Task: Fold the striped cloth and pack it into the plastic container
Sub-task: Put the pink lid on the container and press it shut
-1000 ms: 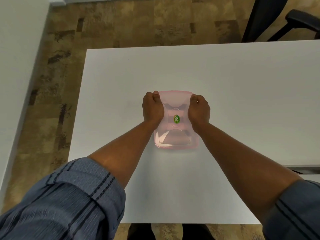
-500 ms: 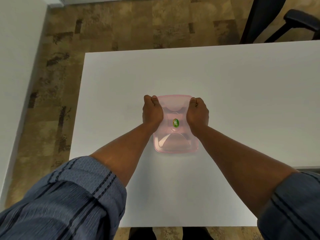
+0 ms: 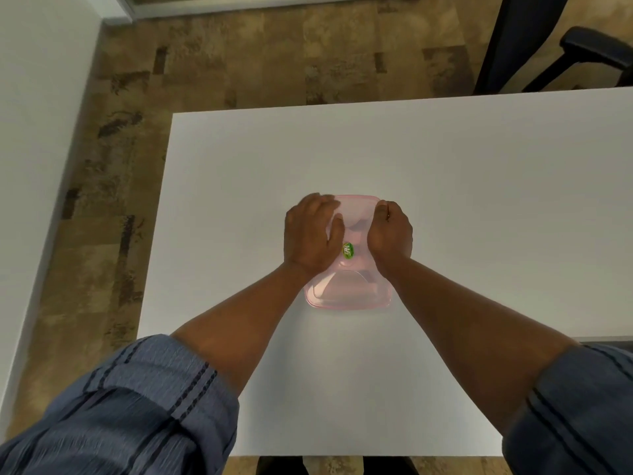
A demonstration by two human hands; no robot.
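Note:
A pink see-through plastic container [image 3: 349, 293] with its lid on sits in the middle of the white table [image 3: 479, 200]. A green sticker [image 3: 348, 250] marks the lid. My left hand [image 3: 310, 234] lies over the lid's left side, fingers reaching the far left corner and thumb on top. My right hand [image 3: 390, 234] is curled in a fist against the container's right edge. No striped cloth shows anywhere. I cannot make out what is inside the container.
A black office chair [image 3: 548, 46] stands beyond the table's far right corner. A white wall [image 3: 34, 166] runs along the left, with patterned brown floor [image 3: 239, 56] between it and the table. The table's left edge is near my left elbow.
My left hand has shifted from gripping the container's left side to lying across the top of the lid. The right hand stays at the right edge.

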